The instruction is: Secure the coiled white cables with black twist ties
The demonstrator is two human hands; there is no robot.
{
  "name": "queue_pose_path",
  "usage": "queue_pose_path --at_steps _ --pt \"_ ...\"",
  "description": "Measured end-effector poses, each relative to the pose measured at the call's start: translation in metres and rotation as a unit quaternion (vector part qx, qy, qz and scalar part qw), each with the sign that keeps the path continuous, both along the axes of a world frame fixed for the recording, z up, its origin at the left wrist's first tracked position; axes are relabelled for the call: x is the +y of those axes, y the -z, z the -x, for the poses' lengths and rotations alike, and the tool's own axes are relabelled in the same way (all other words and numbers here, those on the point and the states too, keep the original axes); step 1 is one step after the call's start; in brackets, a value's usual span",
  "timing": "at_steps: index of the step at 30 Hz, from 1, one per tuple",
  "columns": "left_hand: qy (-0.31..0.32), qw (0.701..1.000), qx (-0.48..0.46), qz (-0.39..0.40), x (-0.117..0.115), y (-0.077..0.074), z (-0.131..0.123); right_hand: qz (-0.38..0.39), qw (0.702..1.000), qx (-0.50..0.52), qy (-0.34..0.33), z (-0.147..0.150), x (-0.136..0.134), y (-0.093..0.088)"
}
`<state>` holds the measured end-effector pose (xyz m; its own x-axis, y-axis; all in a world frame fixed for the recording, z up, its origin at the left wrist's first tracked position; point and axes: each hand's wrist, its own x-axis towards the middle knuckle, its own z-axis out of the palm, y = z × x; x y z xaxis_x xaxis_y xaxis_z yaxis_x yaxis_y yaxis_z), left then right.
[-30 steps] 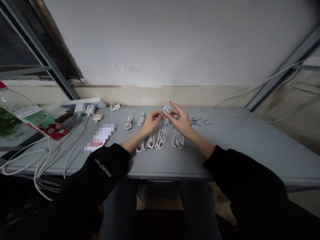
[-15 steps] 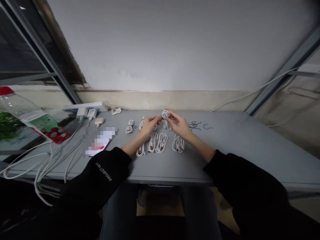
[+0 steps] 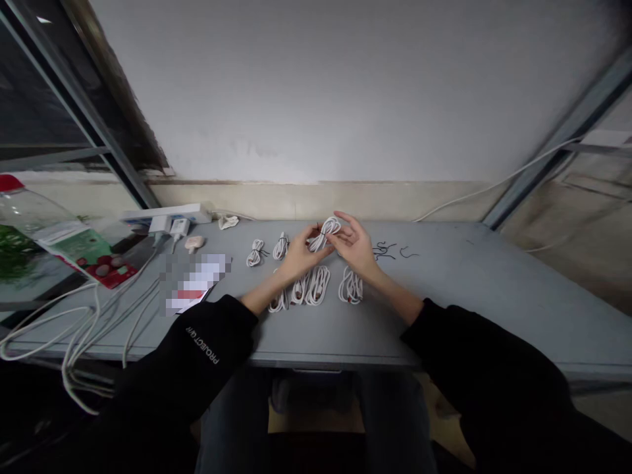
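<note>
A coiled white cable [image 3: 326,232] with a dark twist tie around its middle is held up between both hands, above the back part of the desk. My left hand [image 3: 300,255] grips its left end, thumb below and fingers behind. My right hand [image 3: 356,249] pinches the right side, its index finger raised along the coil. Below the hands lie more coiled white cables [image 3: 318,285], and another coil [image 3: 350,286] sits a little to their right. Left of my left hand are two tied bundles [image 3: 256,253] [image 3: 280,246]. Loose black twist ties [image 3: 384,250] lie right of my right hand.
On the left of the grey desk [image 3: 469,289] are a blurred-out phone [image 3: 197,283], a power strip [image 3: 168,214] with plugged chargers, a beige case [image 3: 194,243] and loose white cords [image 3: 79,329]. A bottle with a red cap [image 3: 29,210] stands at the far left. A wall rises behind.
The coil has tilted and turned between my hands. My left hand has moved from pinching near the tie to holding the coil's lower left end.
</note>
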<state>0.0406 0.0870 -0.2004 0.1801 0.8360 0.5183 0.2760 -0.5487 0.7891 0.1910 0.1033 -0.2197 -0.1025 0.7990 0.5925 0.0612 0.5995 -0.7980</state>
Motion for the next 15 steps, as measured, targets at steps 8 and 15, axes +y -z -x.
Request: queue_pose_path --at_steps 8,15 --pt "-0.052 0.986 0.136 -0.076 0.004 0.009 0.004 0.005 1.000 0.003 0.019 0.001 -0.003 -0.002" --pt "-0.058 0.960 0.265 -0.069 0.002 0.003 0.010 0.053 0.998 0.004 -0.019 0.000 -0.003 -0.006"
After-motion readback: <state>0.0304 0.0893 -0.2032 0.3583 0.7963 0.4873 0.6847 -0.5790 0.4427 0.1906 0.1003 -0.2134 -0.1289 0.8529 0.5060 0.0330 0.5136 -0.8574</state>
